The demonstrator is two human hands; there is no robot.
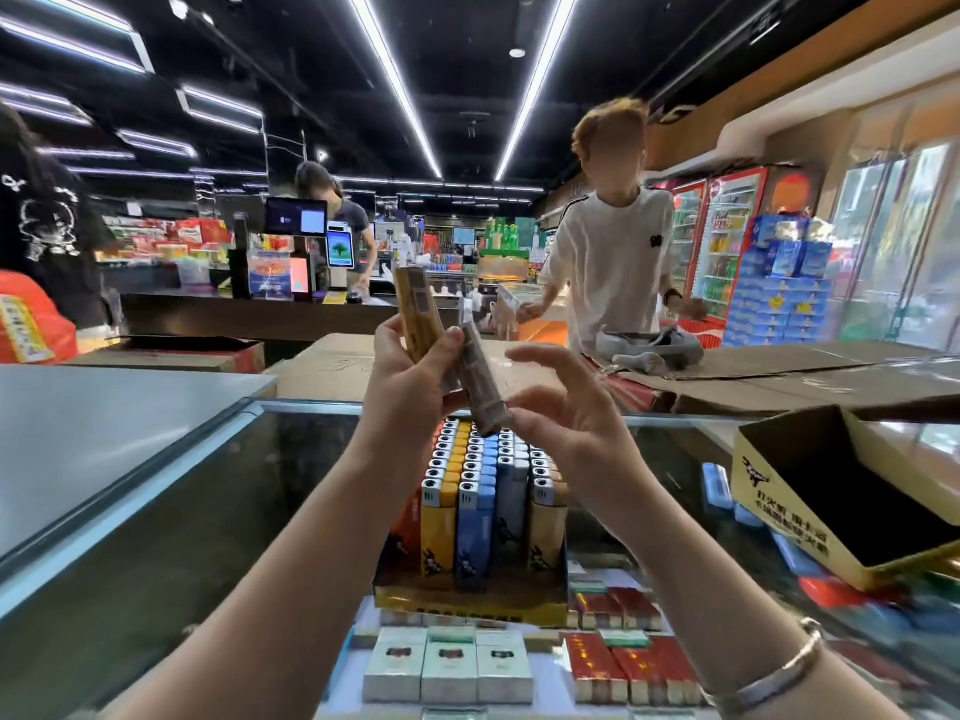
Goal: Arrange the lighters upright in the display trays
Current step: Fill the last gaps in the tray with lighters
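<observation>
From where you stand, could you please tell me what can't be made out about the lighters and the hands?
- Head view: the print on the lighters held by the left hand is lost to motion blur.
- Whether the right hand grips the lower lighter: blurred fingers, cannot tell.
- The far rows in the display tray: hidden behind both hands.
- The open box inside: too dark, cut by the right edge.
</observation>
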